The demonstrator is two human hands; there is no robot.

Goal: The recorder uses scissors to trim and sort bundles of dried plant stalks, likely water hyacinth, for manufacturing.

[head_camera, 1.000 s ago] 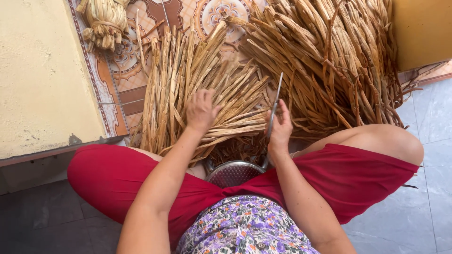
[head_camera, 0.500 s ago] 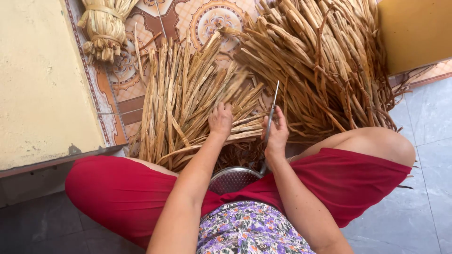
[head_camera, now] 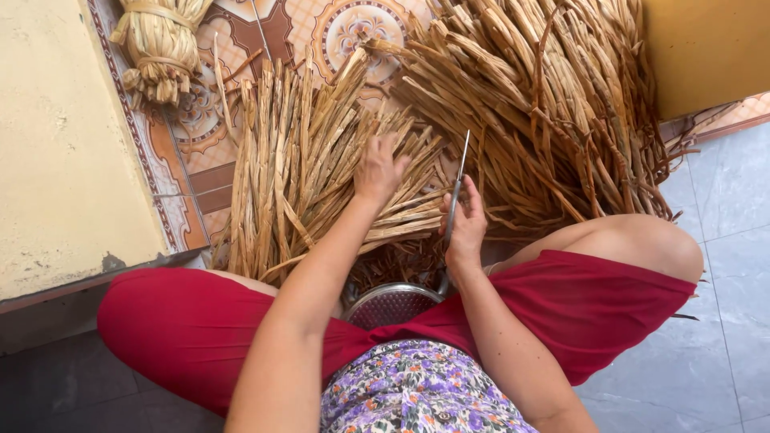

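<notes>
Your left hand has shifted across the fan of dried leaf strips while the right keeps the thin blade upright.

The dried leaf strips (head_camera: 305,172) lie fanned on the patterned tile floor (head_camera: 200,172) just in front of your knees, and your left hand (head_camera: 378,170) now rests on their right-hand part, fingers bent down into them; a second ago it sat further left on the same fan, so you are working your way across it. Whether it has closed on a strip, you cannot tell. Your right hand (head_camera: 465,226) stays clenched on the thin blade (head_camera: 457,183), point up, just beside the left. Between your legs sits a metal sieve (head_camera: 393,303). To the right lies the larger loose heap (head_camera: 553,104); a tied bundle (head_camera: 160,44) sits well apart at top left, by the yellow wall (head_camera: 56,144).
</notes>
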